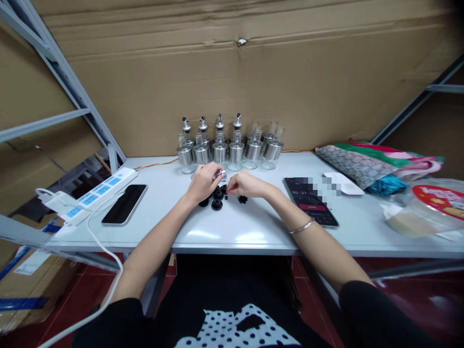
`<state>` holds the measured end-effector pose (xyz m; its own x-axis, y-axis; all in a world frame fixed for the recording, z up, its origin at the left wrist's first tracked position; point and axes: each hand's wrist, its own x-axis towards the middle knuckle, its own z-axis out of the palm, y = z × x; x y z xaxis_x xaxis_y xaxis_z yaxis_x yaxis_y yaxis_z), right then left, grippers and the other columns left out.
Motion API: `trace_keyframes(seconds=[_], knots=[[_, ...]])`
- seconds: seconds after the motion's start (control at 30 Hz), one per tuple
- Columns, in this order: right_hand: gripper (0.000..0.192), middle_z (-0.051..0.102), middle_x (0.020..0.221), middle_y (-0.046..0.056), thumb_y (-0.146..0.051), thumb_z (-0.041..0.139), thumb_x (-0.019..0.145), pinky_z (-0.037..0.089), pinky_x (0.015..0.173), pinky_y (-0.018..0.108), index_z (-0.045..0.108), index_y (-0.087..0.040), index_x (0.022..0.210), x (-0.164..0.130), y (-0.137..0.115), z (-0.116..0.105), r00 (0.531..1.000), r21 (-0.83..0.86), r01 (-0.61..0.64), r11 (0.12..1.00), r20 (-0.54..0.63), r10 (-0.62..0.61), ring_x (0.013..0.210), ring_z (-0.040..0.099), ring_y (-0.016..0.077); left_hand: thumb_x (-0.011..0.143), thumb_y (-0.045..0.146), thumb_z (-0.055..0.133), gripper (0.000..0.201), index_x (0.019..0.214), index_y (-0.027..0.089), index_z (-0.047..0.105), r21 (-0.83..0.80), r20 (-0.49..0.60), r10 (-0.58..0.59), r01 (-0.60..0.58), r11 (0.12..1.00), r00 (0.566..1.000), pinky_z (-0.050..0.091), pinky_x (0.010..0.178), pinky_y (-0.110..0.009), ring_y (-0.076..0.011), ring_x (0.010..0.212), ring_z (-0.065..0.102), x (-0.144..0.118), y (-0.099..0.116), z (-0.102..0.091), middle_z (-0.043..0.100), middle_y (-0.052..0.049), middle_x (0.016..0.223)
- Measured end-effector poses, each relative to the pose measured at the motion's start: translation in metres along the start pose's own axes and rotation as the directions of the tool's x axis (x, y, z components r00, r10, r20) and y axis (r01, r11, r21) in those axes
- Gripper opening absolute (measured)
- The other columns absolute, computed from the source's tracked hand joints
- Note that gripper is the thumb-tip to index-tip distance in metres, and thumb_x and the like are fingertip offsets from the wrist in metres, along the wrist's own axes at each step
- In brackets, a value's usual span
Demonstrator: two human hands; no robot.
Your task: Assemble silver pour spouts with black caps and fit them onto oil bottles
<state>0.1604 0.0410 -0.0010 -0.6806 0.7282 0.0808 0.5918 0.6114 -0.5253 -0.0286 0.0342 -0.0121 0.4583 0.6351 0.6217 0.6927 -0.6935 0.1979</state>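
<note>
Both hands meet over a small cluster of black stoppers (216, 198) lying on the white counter (235, 232), just in front of a row of glass dispenser bottles (228, 147) with metal sleeves. The left hand (203, 182) curls its fingers around a small silver metal spout (218, 175), which shows between the fingertips above the stoppers. The right hand (246, 184) has its fingers drawn narrow, pinched toward the stoppers, though whether they actually grip one is too small to tell. One more black stopper (242, 198) sits just right of the cluster, beneath the right hand.

Of the bottles, the four on the left side of the row carry spouts on top; the ones to the right stand uncapped. Well left of the stoppers lies a dark phone (124, 204), face up, and beyond it a white power strip (97, 193) with blue sockets. Right of the stoppers lies a second phone (311, 202) with a lit screen, with a white case (343, 184) just past it and folded patterned bags (369, 162) farther right. A thin bracelet (301, 226) circles the right wrist.
</note>
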Motion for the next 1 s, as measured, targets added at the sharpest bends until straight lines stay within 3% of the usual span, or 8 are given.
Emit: trace_keyframes(seconds=[0.23,0.37,0.53,0.67,1.0], knots=[[0.014,0.068,0.066,0.002,-0.016,0.063,0.067,0.04,0.059,0.023,0.075,-0.014,0.074,0.001,-0.006,0.008,0.999,-0.036,-0.023,0.999,0.024,0.024,0.059,0.055,0.0122,0.091,0.027,0.048,0.012,0.094,0.018,0.053,-0.007,-0.004,0.006,-0.006,1.0,1.0,0.036,0.079,-0.03,-0.0163,0.082,0.057,0.0,-0.001,0.001,0.061,-0.003,0.087],[0.015,0.068,0.065,0.001,-0.012,0.061,0.066,0.041,0.058,0.022,0.074,-0.015,0.073,-0.005,-0.004,-0.006,0.998,-0.058,-0.06,0.997,0.022,0.061,0.059,0.056,0.0121,0.091,0.028,0.047,0.013,0.094,0.018,0.054,-0.005,-0.001,0.001,-0.001,1.0,1.0,0.036,0.079,-0.03,-0.0166,0.082,0.057,0.0,0.0,0.0,0.061,-0.003,0.087],[0.01,0.07,0.066,0.0,-0.016,0.066,0.065,0.043,0.06,0.024,0.074,-0.017,0.071,-0.015,0.013,-0.029,0.973,-0.071,-0.223,0.972,0.043,0.227,0.062,0.06,0.0142,0.091,0.028,0.047,0.013,0.095,0.017,0.054,-0.012,0.005,0.006,-0.006,1.0,1.0,0.037,0.079,-0.03,-0.0166,0.082,0.057,0.0,0.0,0.0,0.061,-0.004,0.087],[0.01,0.07,0.065,0.0,-0.017,0.067,0.064,0.044,0.059,0.024,0.074,-0.018,0.071,-0.016,0.02,-0.032,0.952,-0.059,-0.29,0.955,0.088,0.294,0.061,0.061,0.0145,0.091,0.028,0.047,0.013,0.096,0.017,0.053,-0.008,-0.007,0.017,-0.017,1.0,1.0,0.037,0.079,-0.03,-0.0165,0.083,0.057,0.0,-0.001,0.0,0.061,-0.003,0.088],[0.009,0.069,0.063,0.001,-0.022,0.064,0.069,0.044,0.058,0.025,0.072,-0.018,0.07,-0.015,0.015,-0.028,0.952,-0.019,-0.273,0.962,0.139,0.273,0.061,0.061,0.0149,0.091,0.029,0.047,0.014,0.095,0.017,0.053,0.0,-0.016,0.015,-0.015,1.0,1.0,0.037,0.077,-0.029,-0.0164,0.082,0.057,0.0,-0.001,0.0,0.06,-0.003,0.086]])
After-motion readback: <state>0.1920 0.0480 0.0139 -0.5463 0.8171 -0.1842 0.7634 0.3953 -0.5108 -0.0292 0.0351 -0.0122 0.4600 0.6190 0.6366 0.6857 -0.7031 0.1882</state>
